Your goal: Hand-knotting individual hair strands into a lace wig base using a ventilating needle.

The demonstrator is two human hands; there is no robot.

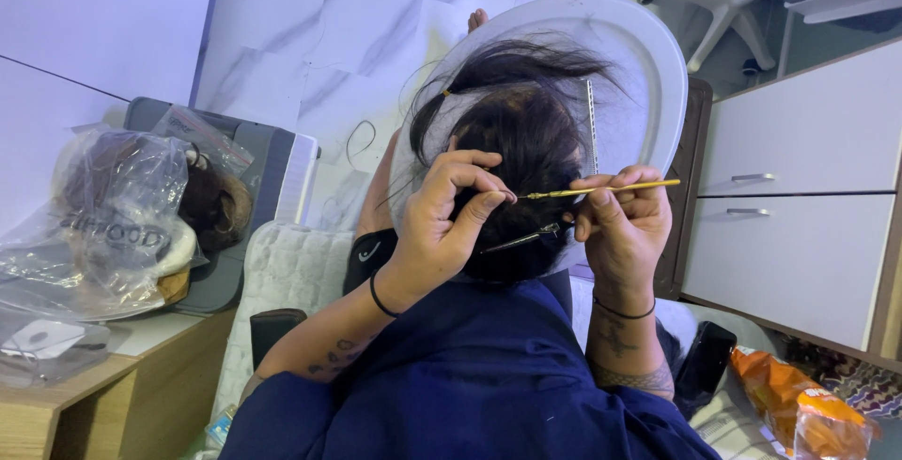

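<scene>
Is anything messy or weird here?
Mostly the wig: loose strands stick out from its top over the white stand. The left hand pinches hair while the right hand holds a yellow needle tool. An orange snack bag lies crumpled at lower right.

There is one view only, from a camera worn on the person's head. It looks steeply down and slightly forward, at close range, onto the person's own two hands, the left hand [442,225] and the right hand [620,225], raised over a dark wig [517,131] near the middle of the frame. The floor [348,37] fills the top, a wooden desk [141,394] the lower left, white drawers [808,187] the right.
</scene>
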